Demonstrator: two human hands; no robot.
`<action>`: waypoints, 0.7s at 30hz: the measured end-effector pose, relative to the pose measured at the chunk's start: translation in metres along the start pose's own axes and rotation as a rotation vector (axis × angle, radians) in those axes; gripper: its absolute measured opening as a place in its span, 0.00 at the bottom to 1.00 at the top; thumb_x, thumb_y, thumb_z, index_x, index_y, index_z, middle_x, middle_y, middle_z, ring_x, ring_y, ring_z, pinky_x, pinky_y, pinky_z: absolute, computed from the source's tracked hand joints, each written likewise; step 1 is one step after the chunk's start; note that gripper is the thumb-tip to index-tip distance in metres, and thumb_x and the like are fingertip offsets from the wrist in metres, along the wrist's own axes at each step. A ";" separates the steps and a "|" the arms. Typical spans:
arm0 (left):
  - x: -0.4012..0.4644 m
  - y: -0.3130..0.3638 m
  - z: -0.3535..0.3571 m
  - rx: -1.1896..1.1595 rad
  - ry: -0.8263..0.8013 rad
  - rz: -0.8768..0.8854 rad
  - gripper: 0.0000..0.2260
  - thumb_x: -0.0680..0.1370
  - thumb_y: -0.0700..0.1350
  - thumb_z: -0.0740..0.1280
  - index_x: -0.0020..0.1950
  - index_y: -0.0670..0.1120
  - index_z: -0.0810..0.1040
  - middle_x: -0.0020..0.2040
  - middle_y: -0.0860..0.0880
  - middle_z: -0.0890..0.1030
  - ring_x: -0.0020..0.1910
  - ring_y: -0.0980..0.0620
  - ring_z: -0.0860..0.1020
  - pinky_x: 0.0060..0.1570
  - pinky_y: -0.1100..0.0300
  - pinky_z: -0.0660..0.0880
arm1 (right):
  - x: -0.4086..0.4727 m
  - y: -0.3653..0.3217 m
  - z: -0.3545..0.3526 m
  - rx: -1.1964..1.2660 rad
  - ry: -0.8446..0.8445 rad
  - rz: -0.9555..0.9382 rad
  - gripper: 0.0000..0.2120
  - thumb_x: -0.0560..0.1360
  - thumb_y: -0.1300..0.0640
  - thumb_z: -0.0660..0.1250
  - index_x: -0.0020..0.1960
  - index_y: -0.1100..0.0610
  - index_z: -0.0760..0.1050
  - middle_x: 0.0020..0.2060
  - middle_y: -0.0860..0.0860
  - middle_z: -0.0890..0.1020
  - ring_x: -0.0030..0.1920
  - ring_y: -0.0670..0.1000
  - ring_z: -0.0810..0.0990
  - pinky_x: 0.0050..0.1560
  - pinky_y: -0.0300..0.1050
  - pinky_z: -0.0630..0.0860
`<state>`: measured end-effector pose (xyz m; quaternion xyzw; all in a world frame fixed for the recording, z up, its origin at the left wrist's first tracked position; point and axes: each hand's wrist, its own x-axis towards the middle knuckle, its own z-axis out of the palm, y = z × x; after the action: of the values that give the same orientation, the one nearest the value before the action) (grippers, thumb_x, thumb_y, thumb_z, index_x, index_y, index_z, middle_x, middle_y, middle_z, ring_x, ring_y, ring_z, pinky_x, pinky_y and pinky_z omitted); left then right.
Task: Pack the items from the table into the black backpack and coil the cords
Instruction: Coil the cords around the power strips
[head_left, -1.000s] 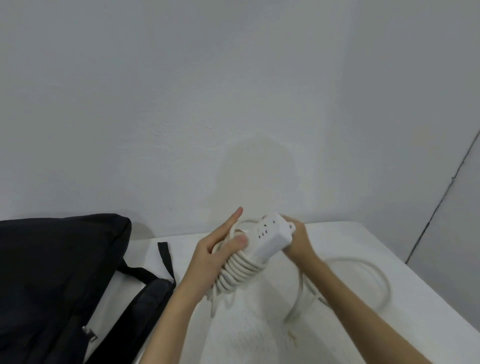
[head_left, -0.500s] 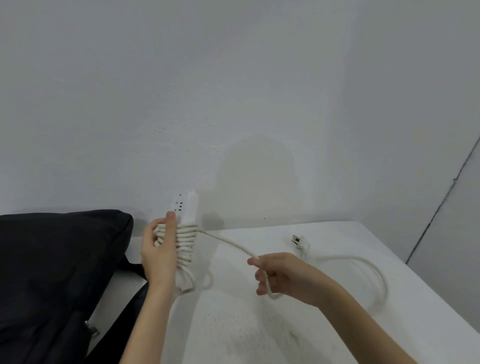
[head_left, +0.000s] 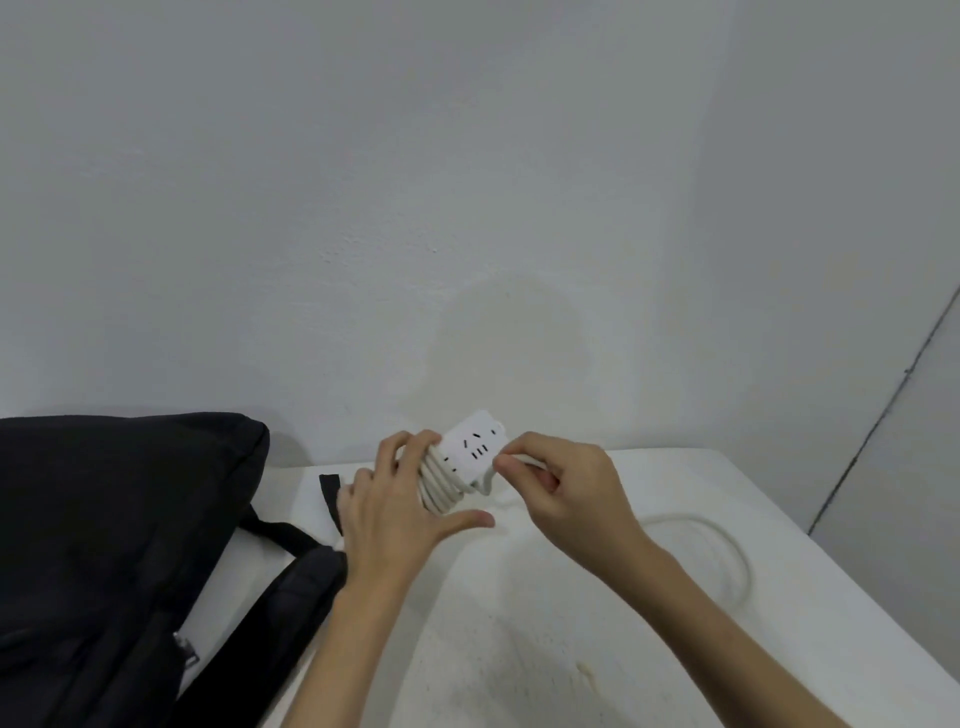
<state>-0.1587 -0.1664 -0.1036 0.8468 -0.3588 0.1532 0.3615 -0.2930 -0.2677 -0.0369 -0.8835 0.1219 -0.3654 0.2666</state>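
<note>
Change: both hands back together at centre frame; half a second ago they were apart.
Power strip (head_left: 471, 446): centre, above table (head_left: 519, 649), cord (head_left: 439, 486) wound round it.
Left hand (head_left: 395, 514): fingers curled behind coils, thumb extended.
Right hand (head_left: 563, 491): pinches cord by strip.
Loose cord (head_left: 727, 556): right, on table.
Backpack (head_left: 114, 530): lower left.

White power strip (head_left: 470, 446) is held above the worktop (head_left: 519, 649) by the left hand (head_left: 395, 514), cord (head_left: 439, 486) wound around it. Cord is pinched beside the strip by the right hand (head_left: 566, 493). Slack loop lies on the worktop at right. Black backpack (head_left: 114, 519) sits at left.
</note>
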 end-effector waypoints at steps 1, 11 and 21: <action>-0.003 0.006 0.002 -0.006 0.005 0.005 0.46 0.53 0.84 0.49 0.60 0.57 0.70 0.59 0.56 0.73 0.42 0.48 0.77 0.44 0.54 0.69 | 0.001 -0.004 -0.001 0.064 -0.024 0.002 0.07 0.73 0.56 0.67 0.37 0.56 0.79 0.22 0.39 0.71 0.26 0.42 0.70 0.30 0.31 0.61; -0.012 0.029 0.003 -0.125 0.062 -0.091 0.30 0.63 0.70 0.55 0.57 0.55 0.72 0.53 0.58 0.77 0.40 0.48 0.78 0.41 0.54 0.74 | -0.007 -0.018 -0.020 0.487 -0.300 0.174 0.04 0.72 0.61 0.71 0.45 0.62 0.81 0.23 0.44 0.75 0.22 0.41 0.69 0.26 0.30 0.65; -0.002 0.032 -0.038 -0.357 -0.237 -0.031 0.40 0.56 0.69 0.64 0.67 0.75 0.55 0.49 0.66 0.73 0.42 0.63 0.75 0.42 0.67 0.70 | 0.030 0.026 -0.055 0.482 0.058 0.102 0.04 0.72 0.59 0.68 0.38 0.56 0.79 0.26 0.44 0.77 0.29 0.40 0.72 0.32 0.30 0.68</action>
<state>-0.1831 -0.1536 -0.0625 0.7870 -0.4069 -0.0190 0.4633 -0.3118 -0.3227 -0.0018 -0.7761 0.0830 -0.3952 0.4843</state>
